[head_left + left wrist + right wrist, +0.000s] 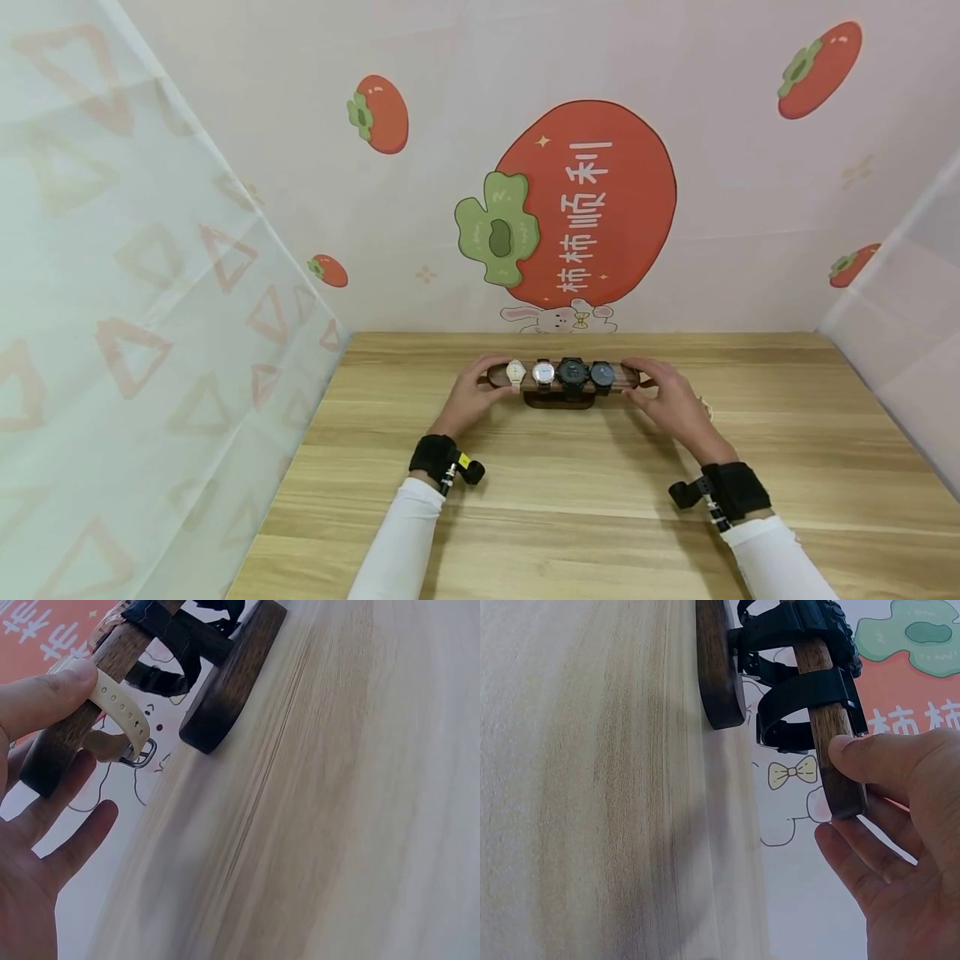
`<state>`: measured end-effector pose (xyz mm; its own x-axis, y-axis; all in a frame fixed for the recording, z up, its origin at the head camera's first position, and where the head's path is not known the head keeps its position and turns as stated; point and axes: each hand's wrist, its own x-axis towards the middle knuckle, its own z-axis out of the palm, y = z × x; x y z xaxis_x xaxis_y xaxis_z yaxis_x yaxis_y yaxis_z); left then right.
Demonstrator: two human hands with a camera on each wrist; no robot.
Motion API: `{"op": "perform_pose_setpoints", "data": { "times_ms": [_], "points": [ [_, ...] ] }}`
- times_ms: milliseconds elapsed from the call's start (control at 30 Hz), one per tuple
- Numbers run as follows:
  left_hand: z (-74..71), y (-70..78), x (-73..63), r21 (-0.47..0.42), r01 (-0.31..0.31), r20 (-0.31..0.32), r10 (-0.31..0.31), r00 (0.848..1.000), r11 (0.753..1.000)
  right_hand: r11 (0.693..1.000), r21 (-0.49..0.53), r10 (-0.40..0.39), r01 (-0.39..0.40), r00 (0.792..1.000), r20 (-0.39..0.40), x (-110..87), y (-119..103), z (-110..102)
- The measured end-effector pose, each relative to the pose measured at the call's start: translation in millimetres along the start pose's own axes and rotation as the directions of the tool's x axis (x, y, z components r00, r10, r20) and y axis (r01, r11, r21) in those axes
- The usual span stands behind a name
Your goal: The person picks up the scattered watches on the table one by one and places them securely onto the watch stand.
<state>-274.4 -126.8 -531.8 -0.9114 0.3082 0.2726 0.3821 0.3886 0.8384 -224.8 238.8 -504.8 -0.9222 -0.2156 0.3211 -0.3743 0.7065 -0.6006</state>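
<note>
A dark wooden watch stand [627,377] is at the back of the table, with several watches strapped along its crossbar. From the left come a cream-strapped watch [515,372], a white-dialled watch [543,372], a bulky black watch [573,373] and a dark-faced watch [602,374]. My left hand [471,398] pinches the bar's left end; in the left wrist view its thumb touches the cream strap [124,709]. My right hand [670,402] grips the opposite end between thumb and fingers. The stand's base [721,682] sits below the bar; the post joining them is largely hidden.
The stand is on a light wood-grain table [555,508], whose back edge meets a wall covering [712,275] printed with persimmons. Patterned side sheets [172,333] border the table at left and right. Both wrists wear black camera straps [433,457].
</note>
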Motion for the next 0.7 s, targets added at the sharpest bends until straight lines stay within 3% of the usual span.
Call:
{"op": "perform_pose_setpoints", "data": {
  "times_ms": [233, 700],
  "points": [
    [7.4, -1.0, 4.2, -0.001, -0.06, 0.011, 0.06, 0.998, 0.998, 1.0, 0.001, 0.0, 0.0, 1.0, 0.0, 0.6, 1.1, 1.5],
    [10.9, 0.1, 3.3, 0.013, -0.065, 0.006, 0.065, 0.998, 0.998, 1.0, 0.02, 0.015, -0.016, 1.0, 0.015, 0.8, 1.7, -0.4]
  ]
}}
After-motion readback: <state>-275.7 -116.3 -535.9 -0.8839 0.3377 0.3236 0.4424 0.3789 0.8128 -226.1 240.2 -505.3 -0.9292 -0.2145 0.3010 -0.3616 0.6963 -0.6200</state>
